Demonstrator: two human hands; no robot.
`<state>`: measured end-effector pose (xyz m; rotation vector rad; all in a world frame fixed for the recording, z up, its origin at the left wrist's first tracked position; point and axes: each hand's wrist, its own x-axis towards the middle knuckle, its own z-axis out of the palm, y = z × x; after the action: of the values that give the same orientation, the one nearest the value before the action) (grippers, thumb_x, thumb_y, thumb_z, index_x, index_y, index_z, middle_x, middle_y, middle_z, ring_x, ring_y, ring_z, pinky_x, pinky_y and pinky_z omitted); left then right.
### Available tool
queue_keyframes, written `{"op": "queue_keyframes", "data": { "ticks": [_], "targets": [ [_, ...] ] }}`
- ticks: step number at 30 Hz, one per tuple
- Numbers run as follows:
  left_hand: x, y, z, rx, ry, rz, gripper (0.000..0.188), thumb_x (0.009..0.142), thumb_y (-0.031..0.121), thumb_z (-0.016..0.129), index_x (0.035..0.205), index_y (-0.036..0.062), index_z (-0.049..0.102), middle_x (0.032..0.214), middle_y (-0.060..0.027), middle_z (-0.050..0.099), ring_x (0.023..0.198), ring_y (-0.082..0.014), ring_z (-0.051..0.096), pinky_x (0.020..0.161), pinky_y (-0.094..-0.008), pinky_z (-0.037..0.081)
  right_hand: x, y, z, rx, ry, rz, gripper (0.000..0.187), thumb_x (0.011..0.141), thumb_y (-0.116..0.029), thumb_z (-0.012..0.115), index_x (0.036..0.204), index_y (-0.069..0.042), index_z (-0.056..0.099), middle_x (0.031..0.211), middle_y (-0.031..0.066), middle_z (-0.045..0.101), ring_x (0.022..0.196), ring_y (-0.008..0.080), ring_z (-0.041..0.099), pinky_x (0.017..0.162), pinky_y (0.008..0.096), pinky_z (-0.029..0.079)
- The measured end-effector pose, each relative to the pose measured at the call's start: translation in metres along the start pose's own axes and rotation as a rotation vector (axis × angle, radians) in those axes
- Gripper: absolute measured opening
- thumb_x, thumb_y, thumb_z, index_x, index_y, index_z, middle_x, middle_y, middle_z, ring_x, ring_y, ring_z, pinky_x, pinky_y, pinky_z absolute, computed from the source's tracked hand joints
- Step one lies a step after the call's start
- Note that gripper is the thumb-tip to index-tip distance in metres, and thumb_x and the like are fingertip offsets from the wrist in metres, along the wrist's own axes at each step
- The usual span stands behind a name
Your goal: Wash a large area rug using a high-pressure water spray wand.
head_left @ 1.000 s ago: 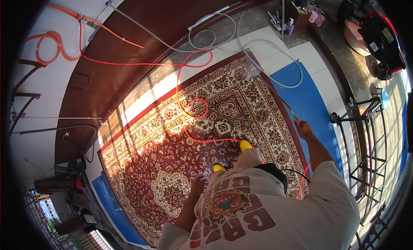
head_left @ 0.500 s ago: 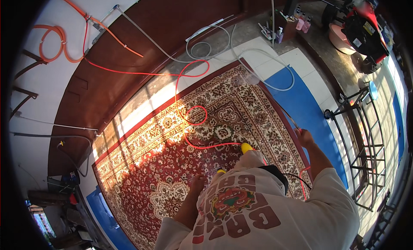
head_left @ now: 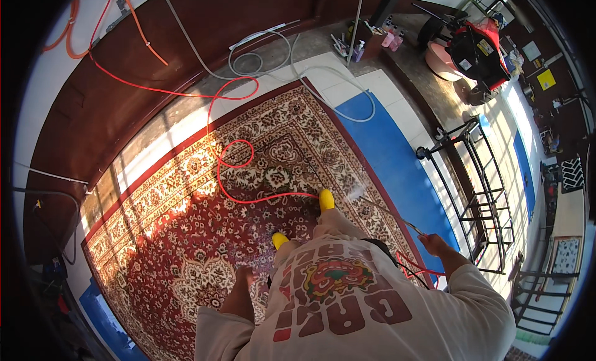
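My right hand (head_left: 436, 244) is closed around the rear of a thin spray wand (head_left: 397, 217), out to the right of my body. Its tip points left and away, low over the patterned border of a large red and cream rug (head_left: 155, 243), and white mist (head_left: 356, 192) comes off it. My left hand (head_left: 244, 275) hangs over the rug at my left side, holding nothing I can make out; its fingers are smeared. Yellow boots (head_left: 326, 200) on my feet stand on the rug. A red hose (head_left: 267, 199) lies looped across it and passes by my right foot.
Grey hose (head_left: 372, 106) coils lie past the rug's far edge. Blue matting (head_left: 388, 150) borders the rug's right side, with a black metal rack (head_left: 478, 199) beyond. A pink basin (head_left: 442, 64), a red and black machine (head_left: 475, 50) and bottles (head_left: 390, 39) stand at the far right.
My view has turned to the right, so the rug and hoses sit further left. The wand's tip has swung from the far edge to the nearer right border, and my left foot shows more.
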<state>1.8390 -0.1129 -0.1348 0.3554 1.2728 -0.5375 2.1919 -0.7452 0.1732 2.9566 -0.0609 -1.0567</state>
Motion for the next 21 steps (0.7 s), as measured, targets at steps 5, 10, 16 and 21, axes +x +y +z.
{"op": "queue_keyframes", "data": {
  "ticks": [5, 10, 16, 21],
  "targets": [
    [-0.077, 0.0, 0.114, 0.421, 0.282, 0.047, 0.01, 0.087, 0.012, 0.044, 0.08, 0.0101, 0.051, 0.063, -0.0027, 0.048, 0.051, -0.0145, 0.038, 0.047, -0.0296, 0.028, -0.048, 0.062, 0.018, 0.06, -0.062, 0.237, 0.059, 0.085, -0.055, 0.048, 0.073, 0.001, 0.061, 0.068, 0.0208, 0.061, 0.069, 0.0348, 0.061, 0.065, 0.0421, 0.046],
    [-0.076, 0.012, 0.143, 0.756, 0.265, 0.041, 0.022, 0.091, 0.026, 0.033, 0.08, 0.0106, 0.046, 0.065, -0.003, 0.042, 0.057, -0.0212, 0.049, 0.044, -0.0331, 0.032, 0.022, 0.059, -0.006, 0.098, -0.013, 0.141, 0.054, 0.086, -0.053, 0.049, 0.073, -0.001, 0.061, 0.067, 0.0196, 0.06, 0.067, 0.033, 0.061, 0.065, 0.0423, 0.045],
    [-0.049, 0.065, 0.253, 0.52, 0.32, 0.223, 0.024, 0.088, 0.034, 0.04, 0.083, 0.0131, 0.048, 0.066, 0.0004, 0.044, 0.055, -0.016, 0.042, 0.046, -0.0318, 0.034, 0.143, 0.074, -0.044, 0.163, -0.004, -0.032, 0.052, 0.087, -0.05, 0.049, 0.069, -0.002, 0.058, 0.064, 0.0206, 0.058, 0.061, 0.0357, 0.055, 0.062, 0.043, 0.044],
    [-0.063, 0.076, 0.401, 0.455, 0.097, 0.396, 0.013, 0.086, 0.012, 0.052, 0.098, 0.0079, 0.052, 0.083, -0.003, 0.055, 0.061, -0.0136, 0.054, 0.05, -0.0258, 0.041, 0.212, 0.066, -0.097, 0.281, -0.052, -0.035, 0.052, 0.086, -0.05, 0.05, 0.069, -0.002, 0.058, 0.064, 0.0207, 0.058, 0.062, 0.0361, 0.056, 0.062, 0.0431, 0.045]
  ]
}}
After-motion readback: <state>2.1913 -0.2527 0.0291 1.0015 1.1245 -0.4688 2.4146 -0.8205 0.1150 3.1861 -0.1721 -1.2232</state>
